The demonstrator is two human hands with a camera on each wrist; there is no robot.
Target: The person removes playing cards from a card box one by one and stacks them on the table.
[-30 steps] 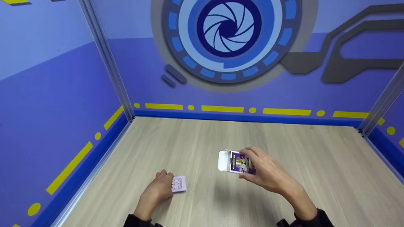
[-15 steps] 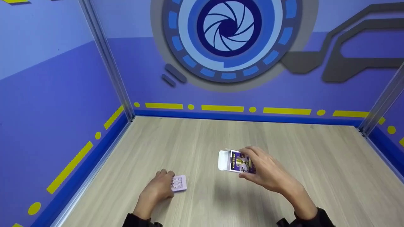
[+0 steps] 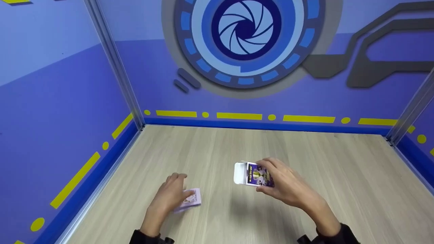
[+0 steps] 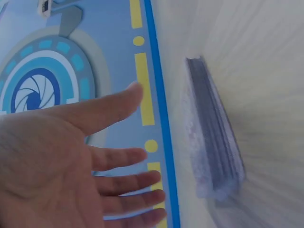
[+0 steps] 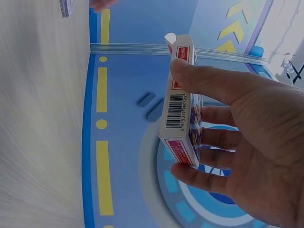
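Note:
A deck of playing cards (image 3: 194, 200) with a pale purple patterned back lies on the table, its stack slightly uneven. My left hand (image 3: 169, 195) hovers over the deck's left side with fingers spread. In the left wrist view the left hand (image 4: 71, 156) is apart from the deck (image 4: 211, 128), holding nothing. Above the table, my right hand (image 3: 286, 181) grips a purple and white card box (image 3: 260, 174) between thumb and fingers. The box's white flap (image 3: 240, 173) hangs open toward the left. A barcode shows on the card box (image 5: 178, 109) in the right wrist view.
The wood-grain table (image 3: 217, 145) meets a blue printed back wall (image 3: 142, 74) and a left side wall (image 3: 61, 118). Metal posts (image 3: 115, 61) stand at the corners.
My left hand has let go of the deck and lifted slightly, its fingers spreading. Some cards at the deck's lower left now stick out. The right hand and box have hardly moved.

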